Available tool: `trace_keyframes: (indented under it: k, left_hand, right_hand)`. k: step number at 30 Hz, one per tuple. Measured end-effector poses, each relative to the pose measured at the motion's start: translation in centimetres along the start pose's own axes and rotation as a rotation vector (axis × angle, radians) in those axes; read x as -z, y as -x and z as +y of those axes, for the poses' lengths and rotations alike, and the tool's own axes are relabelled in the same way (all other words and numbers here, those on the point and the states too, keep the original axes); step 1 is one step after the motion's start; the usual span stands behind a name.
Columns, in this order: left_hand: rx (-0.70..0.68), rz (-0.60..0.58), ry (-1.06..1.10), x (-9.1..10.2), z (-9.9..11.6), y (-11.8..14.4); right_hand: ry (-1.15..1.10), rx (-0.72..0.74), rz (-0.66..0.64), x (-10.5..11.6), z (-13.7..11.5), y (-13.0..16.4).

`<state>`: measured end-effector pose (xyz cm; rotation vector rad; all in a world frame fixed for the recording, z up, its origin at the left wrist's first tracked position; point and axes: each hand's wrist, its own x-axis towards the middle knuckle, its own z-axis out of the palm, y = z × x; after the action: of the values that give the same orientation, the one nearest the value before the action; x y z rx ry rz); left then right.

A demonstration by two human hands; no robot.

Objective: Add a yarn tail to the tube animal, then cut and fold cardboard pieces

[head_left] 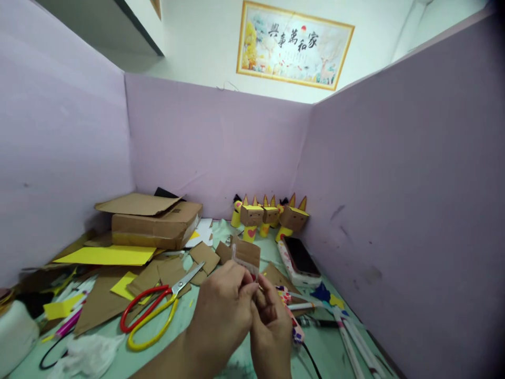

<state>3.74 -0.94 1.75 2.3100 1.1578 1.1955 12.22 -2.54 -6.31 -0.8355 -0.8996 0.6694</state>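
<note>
My left hand (223, 302) is closed, its thumb and fingers pinching the lower edge of a small brown cardboard piece (248, 252). A pale translucent strip runs down the left side and along the bottom of this piece. Pressed against it from the right is my right hand (271, 326), its fingers curled together at the same lower edge. The fingertips overlap, so what lies between them is mostly hidden; a bit of red shows there. Left of my hands lie scissors (158, 310) with one red and one yellow handle, blades spread.
A cardboard box (153, 230) stands back left, above yellow sheets (106, 255) and cardboard scraps. Several yellow paper figures with cardboard heads (252, 216) stand at the back. A phone (301, 256), a patterned corded tool (296, 331) and white sticks (347, 342) lie right. Purple partitions enclose the table.
</note>
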Motion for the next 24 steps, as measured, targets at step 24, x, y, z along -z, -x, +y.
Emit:
trace_keyframes:
  k: [24]
  left_hand:
    - [0.244, -0.531, 0.921, 0.1, -5.1, -3.0]
  right_hand:
    - [0.139, -0.129, -0.034, 0.8, -0.1, -0.2]
